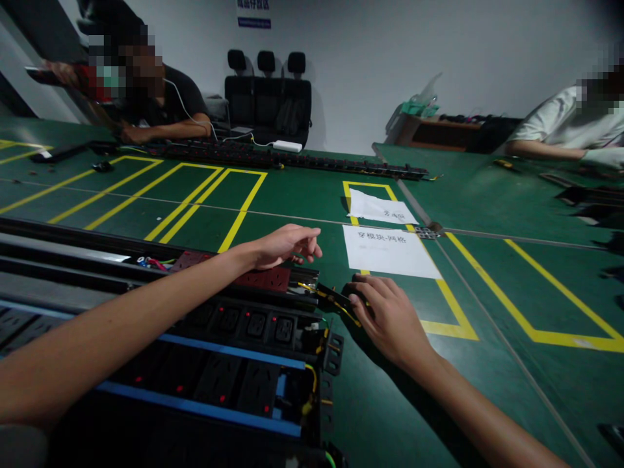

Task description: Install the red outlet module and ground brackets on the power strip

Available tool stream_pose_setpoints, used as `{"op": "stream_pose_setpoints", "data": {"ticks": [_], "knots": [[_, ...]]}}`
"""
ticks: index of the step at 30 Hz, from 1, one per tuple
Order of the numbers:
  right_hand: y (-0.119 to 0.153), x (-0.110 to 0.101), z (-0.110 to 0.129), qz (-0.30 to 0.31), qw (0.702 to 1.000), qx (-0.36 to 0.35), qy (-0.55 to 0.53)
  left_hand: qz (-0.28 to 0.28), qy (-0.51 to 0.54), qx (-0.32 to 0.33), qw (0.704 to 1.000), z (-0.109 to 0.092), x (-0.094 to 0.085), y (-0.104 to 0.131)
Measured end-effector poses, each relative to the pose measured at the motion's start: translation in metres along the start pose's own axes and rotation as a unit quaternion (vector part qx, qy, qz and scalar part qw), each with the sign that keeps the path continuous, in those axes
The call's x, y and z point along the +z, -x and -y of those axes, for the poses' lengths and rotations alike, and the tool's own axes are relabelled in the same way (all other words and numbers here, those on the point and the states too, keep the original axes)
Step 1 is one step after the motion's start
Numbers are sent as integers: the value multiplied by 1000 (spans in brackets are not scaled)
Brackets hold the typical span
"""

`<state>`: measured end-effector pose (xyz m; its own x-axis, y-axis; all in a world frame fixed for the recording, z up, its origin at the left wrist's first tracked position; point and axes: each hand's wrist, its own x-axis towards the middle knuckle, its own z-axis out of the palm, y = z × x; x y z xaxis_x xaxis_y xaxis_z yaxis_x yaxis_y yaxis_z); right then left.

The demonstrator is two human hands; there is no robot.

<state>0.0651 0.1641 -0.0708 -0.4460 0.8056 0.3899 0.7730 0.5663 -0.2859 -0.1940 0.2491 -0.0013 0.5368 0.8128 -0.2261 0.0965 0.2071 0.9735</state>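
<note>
Several black power strips with sockets lie side by side in front of me. My left hand [290, 246] hovers over the far strip, above its dark red socket module [266, 278], fingers loosely bent and apart with nothing visible in them. Just past that strip's right end, my right hand [390, 318] pinches a black end piece [335, 298] between thumb and fingers. A yellow wire [308, 286] runs from the strip's open end to this piece. My fingers hide the piece's far end. Nearer strips show black sockets [256, 325] with red dots and blue edges [234, 351].
Labelled paper sheets [390, 252] lie on the green table [302, 201], which has yellow tape outlines [244, 208]. More strips [341, 168] lie along the far side. One person sits at the far left, and another works at the right with a gloved hand [604, 158].
</note>
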Motion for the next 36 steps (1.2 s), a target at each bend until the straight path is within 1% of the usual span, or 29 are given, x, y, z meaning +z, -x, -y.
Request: {"op": "stream_pose_setpoints", "data": {"ticks": [36], "knots": [[-1, -2, 3, -10, 1000, -2, -1, -2, -4, -6, 1000, 0, -1, -1]]}}
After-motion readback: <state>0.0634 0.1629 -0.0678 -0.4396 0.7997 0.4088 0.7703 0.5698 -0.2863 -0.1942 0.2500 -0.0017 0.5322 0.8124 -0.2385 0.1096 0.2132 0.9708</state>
